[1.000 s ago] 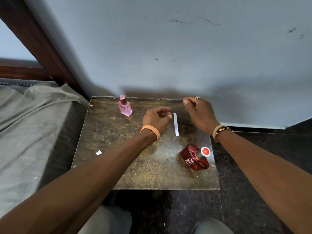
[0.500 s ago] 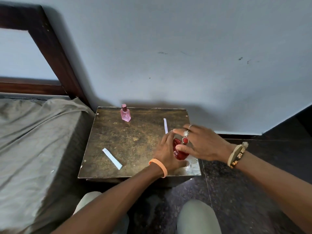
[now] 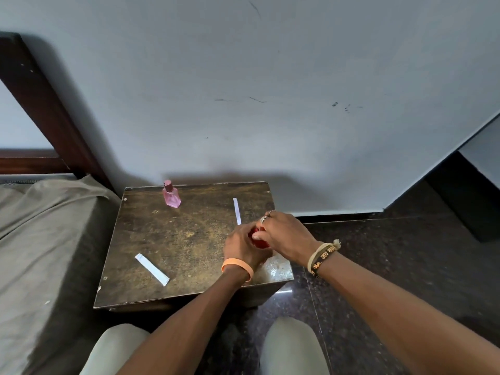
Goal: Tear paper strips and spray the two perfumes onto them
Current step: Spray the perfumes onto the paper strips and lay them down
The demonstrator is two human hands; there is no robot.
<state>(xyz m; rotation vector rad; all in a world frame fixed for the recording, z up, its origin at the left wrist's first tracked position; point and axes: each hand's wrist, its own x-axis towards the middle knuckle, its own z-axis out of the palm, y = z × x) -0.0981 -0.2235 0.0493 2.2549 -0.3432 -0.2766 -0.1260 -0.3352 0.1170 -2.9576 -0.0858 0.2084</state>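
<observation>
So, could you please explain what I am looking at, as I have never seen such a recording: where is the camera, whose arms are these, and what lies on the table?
There is no machine here. A person wears a wide-angle camera on the head, so this single view looks forward and down at their own two hands. The left hand and the right hand both close round a red perfume bottle, which is mostly hidden between them, near the right side of a small table. A pink perfume bottle stands upright at the far side, untouched. Two white strips lie flat: the far paper strip just beyond the hands, and the near paper strip to the left. A bed stands beside the table.
</observation>
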